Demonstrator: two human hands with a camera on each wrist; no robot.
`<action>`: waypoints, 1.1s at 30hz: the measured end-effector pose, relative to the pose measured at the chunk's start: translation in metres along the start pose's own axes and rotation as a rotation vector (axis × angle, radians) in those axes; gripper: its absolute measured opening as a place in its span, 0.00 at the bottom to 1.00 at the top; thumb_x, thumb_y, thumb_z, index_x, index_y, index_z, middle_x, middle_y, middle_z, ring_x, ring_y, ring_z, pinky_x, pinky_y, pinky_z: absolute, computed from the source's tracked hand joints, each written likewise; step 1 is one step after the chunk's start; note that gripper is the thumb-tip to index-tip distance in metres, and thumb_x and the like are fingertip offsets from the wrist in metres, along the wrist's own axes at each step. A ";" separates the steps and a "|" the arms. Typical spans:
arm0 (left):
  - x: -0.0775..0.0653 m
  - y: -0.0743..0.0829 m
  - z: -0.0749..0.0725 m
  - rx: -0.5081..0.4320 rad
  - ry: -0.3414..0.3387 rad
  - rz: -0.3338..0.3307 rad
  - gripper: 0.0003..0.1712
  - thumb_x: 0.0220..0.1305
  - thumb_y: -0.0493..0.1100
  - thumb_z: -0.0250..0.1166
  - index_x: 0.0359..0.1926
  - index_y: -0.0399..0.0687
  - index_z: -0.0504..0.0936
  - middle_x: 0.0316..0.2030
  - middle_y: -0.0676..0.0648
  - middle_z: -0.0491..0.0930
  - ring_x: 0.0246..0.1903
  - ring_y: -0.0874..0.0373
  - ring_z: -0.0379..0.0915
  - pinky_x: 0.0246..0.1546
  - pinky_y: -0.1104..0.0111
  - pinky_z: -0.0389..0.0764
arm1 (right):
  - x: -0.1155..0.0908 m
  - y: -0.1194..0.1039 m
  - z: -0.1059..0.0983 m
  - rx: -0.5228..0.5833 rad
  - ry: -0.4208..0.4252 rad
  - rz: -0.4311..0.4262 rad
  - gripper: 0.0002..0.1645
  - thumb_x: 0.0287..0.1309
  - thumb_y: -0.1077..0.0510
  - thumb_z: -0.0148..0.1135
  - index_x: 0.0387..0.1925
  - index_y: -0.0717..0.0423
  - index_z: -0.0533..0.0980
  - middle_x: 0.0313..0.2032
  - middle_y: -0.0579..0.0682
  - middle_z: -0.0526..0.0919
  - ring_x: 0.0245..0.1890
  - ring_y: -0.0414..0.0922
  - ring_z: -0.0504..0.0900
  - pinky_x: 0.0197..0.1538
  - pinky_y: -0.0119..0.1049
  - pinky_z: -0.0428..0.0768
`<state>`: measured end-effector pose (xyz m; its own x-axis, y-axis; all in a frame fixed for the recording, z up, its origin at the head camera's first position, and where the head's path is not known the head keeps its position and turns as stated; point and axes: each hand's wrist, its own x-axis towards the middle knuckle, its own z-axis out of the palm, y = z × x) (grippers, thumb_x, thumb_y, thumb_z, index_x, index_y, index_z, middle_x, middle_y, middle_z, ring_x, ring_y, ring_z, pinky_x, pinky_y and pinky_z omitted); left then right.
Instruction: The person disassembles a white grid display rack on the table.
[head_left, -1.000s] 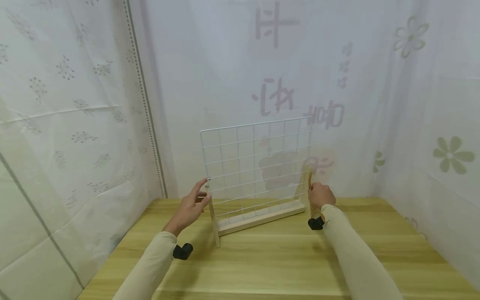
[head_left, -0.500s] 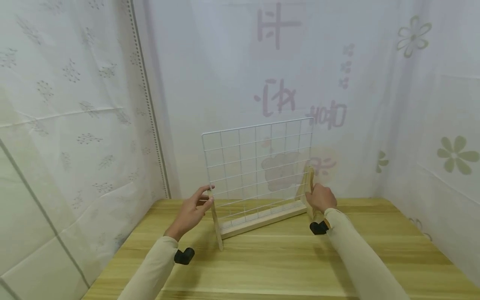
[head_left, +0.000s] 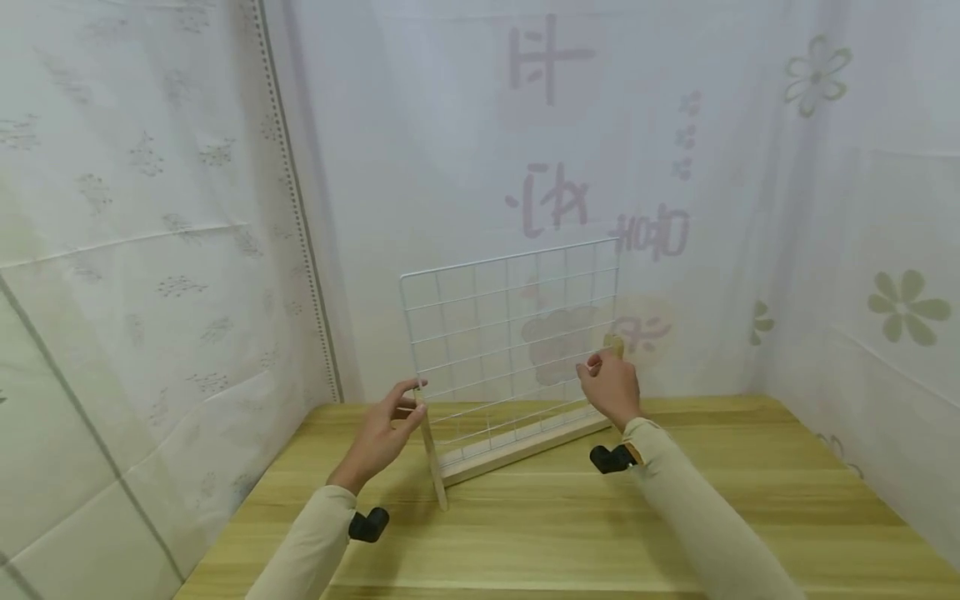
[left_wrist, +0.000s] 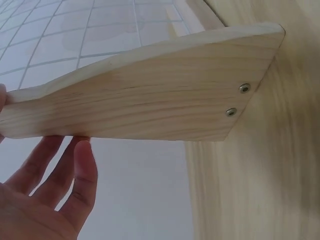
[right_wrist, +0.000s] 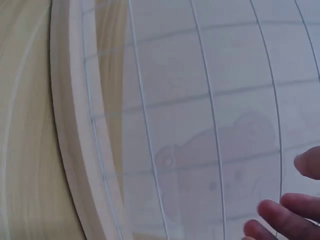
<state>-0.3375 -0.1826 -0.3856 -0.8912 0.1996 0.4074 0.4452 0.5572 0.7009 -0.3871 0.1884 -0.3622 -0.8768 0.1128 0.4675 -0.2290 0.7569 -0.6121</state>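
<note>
White wire grid panel (head_left: pixel 508 320) stands at the middle of the scene, rising from a pale wooden base bar (head_left: pixel 525 450) on a yellowish wood-grain table (head_left: pixel 540 537); from my remote seat I see it set slightly askew, its left end nearer to me than its right. At that left end is a flat, pale wooden side panel (left_wrist: pixel 140 95) with a slanted foot, and on its outer face my left wrist feed shows two round metal screws (left_wrist: pixel 244 88). The left hand (head_left: pixel 377 435) is partly closed, holding this panel near its upper end, with the index finger over the top and the other fingertips against one edge. At the far end I can make out only the rounded top of a second wooden side piece (head_left: pixel 614 344), because the right hand (head_left: pixel 613 390) covers much of it. That hand is loosely bent in front of the grid; on my right wrist feed its thumb and fingers are apart and have hold of nothing that I can see, and I cannot tell whether they touch the wires. Beige sleeves (head_left: pixel 697 508) cover both forearms, with black fittings (head_left: pixel 369 525) at the wrists. Behind the grid I see a white cloth backdrop (head_left: pixel 420 167) bearing faint pinkish characters and a bear-like print (head_left: pixel 555 348).
</note>
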 end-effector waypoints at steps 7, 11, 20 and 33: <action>-0.004 0.002 0.002 0.021 0.048 0.015 0.23 0.75 0.51 0.58 0.68 0.67 0.68 0.51 0.41 0.83 0.53 0.42 0.82 0.49 0.44 0.82 | -0.004 -0.027 0.018 0.181 0.142 -0.028 0.22 0.63 0.50 0.67 0.50 0.63 0.78 0.47 0.63 0.83 0.48 0.60 0.80 0.50 0.53 0.78; -0.004 0.003 0.004 0.027 0.066 0.015 0.23 0.75 0.50 0.58 0.68 0.67 0.68 0.50 0.41 0.83 0.52 0.42 0.82 0.49 0.44 0.82 | -0.003 -0.037 0.026 0.243 0.164 -0.004 0.29 0.60 0.49 0.69 0.55 0.63 0.74 0.53 0.66 0.78 0.54 0.61 0.75 0.56 0.55 0.73; -0.005 0.002 0.008 0.036 0.094 0.013 0.23 0.75 0.47 0.59 0.67 0.67 0.70 0.49 0.41 0.84 0.50 0.42 0.83 0.47 0.47 0.83 | 0.002 -0.049 0.038 0.295 0.201 0.065 0.35 0.56 0.49 0.73 0.58 0.66 0.74 0.53 0.66 0.80 0.57 0.63 0.73 0.59 0.57 0.70; -0.004 0.003 0.012 0.012 0.116 0.028 0.24 0.74 0.47 0.59 0.68 0.67 0.70 0.50 0.40 0.83 0.51 0.42 0.82 0.45 0.48 0.83 | 0.009 -0.052 0.051 0.399 0.360 0.121 0.32 0.54 0.49 0.74 0.54 0.66 0.78 0.50 0.65 0.83 0.53 0.62 0.76 0.59 0.57 0.69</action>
<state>-0.3333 -0.1723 -0.3920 -0.8620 0.1206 0.4923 0.4680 0.5622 0.6818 -0.4046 0.1169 -0.3590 -0.7227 0.4498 0.5248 -0.3396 0.4303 -0.8364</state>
